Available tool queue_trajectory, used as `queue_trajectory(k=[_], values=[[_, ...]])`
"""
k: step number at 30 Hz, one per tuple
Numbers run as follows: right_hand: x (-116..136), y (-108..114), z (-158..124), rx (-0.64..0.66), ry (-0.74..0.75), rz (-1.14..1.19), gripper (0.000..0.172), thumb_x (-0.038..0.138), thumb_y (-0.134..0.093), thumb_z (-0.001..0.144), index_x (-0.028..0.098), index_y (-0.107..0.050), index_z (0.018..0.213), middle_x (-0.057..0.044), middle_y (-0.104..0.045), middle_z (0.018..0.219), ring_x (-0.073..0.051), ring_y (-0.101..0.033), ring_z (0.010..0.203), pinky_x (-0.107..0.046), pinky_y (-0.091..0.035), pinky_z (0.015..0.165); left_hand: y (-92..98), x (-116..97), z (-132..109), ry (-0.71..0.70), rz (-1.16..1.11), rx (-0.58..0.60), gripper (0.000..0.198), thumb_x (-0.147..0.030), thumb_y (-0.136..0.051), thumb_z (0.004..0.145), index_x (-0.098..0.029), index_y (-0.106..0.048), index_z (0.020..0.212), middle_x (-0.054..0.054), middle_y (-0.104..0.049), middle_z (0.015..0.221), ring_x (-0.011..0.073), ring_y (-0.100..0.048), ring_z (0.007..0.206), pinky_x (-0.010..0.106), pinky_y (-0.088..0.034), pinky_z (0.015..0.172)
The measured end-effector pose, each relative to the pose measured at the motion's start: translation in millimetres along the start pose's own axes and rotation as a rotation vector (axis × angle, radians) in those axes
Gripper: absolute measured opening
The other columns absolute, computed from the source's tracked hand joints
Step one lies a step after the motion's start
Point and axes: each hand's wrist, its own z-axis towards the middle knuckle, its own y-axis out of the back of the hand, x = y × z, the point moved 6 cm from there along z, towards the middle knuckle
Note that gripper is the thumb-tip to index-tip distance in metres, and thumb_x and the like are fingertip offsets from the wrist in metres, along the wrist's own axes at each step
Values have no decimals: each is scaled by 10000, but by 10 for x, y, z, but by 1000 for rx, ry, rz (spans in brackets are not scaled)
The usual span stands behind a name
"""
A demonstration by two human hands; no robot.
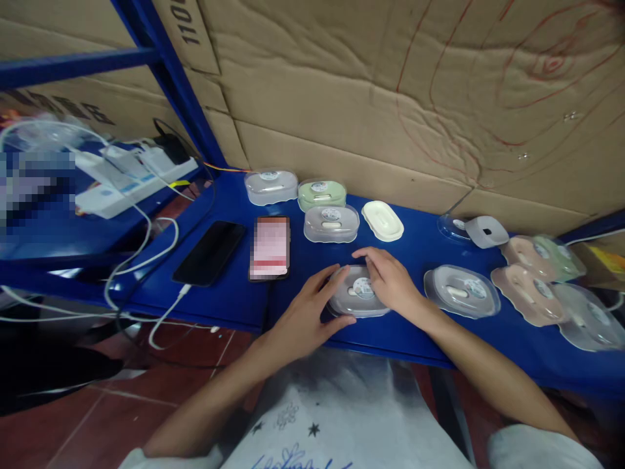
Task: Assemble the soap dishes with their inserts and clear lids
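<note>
A grey oval soap box [347, 301] with a clear lid and a round sticker lies flat near the front edge of the blue table. My left hand [312, 306] curves around its left end, thumb on the near side and fingers on the far side. Bent over the right end, my right hand [390, 277] touches the lid, its fingers curled at the far rim. The hands cover both ends of the box. Just behind it sits another grey soap box [332, 231], and right of that a cream oval tray [383, 220] without a lid.
Grey [271, 189] and green soap boxes [321, 195] stand at the back. On the right are another grey box [461, 292], several pink and green ones, and a loose grey part [487, 232]. Two phones [209, 254] and white cables lie left, near a power strip [112, 195].
</note>
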Motion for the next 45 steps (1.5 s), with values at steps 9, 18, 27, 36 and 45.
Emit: queue_trajectory(k=[9,18,27,36,45], values=[[78,-13,85,133,-116,-48,409,97,-433,1003,280,-663,1288,-19,-776,1280,-254,-734,1195,-385,-560,953,10,29,26,17,-41,-17,860,-486,-722,1007,-428,-218,1701,91,-428,1652,337,-462,1524,573,-433,1258],[243,-26,-19,23,-68,-184,390,143,-421,1051,250,-664,1337,-48,-797,1225,-267,-772,1083,-382,-579,880,-1,33,-4,12,-31,-7,860,-486,-690,1024,-391,-185,1714,103,-378,1701,340,-434,1557,560,-414,1276],[355,31,-211,66,505,-37,441,404,-457,1137,226,-559,1527,-97,-636,1536,-230,-566,1463,-511,-417,1254,52,35,-20,2,-50,2,816,-452,-695,1029,-347,-253,1706,113,-382,1727,325,-425,1579,541,-416,1282],[45,-2,-651,89,597,-321,872,518,-643,1040,302,-169,1739,-131,-306,1761,-301,-217,1656,-596,-335,1308,18,9,-10,-23,-63,63,924,-466,-719,1014,-398,-137,1728,101,-343,1752,325,-391,1599,555,-402,1290],[150,2,-695,27,596,-307,653,504,-608,1061,237,-452,1636,-155,-391,1719,-326,-333,1615,-576,-467,1196,23,3,-57,-29,35,95,1107,-445,-787,959,-452,17,1720,111,-299,1769,345,-386,1596,551,-428,1273]])
